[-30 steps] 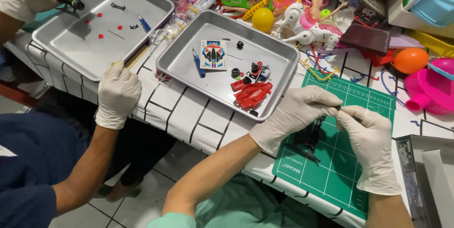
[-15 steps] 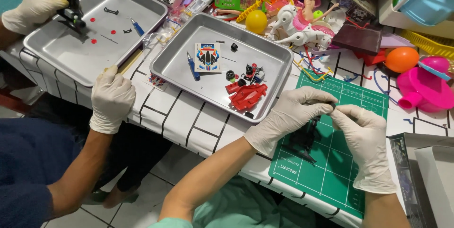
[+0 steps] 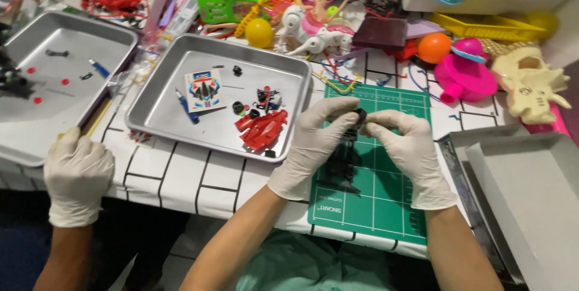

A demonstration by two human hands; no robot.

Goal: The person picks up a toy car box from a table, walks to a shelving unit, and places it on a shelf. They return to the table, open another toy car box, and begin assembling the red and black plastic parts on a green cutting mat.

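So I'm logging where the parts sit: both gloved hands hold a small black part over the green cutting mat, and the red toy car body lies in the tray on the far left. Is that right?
Not quite. The red car body lies in the middle tray, next to the mat, not the far-left one. The head view shows it. The left hand and right hand do hold the black part over the green mat.

Both hands, left [image 3: 313,146] and right [image 3: 410,152], wear white gloves and pinch a black part [image 3: 360,116] over a green gridded cutting mat [image 3: 386,200]. The bench [image 3: 181,176] is white with black lines. A red car shell [image 3: 262,129] lies in the silver tray [image 3: 175,128]; an orange ball [image 3: 433,47] sits at upper right.
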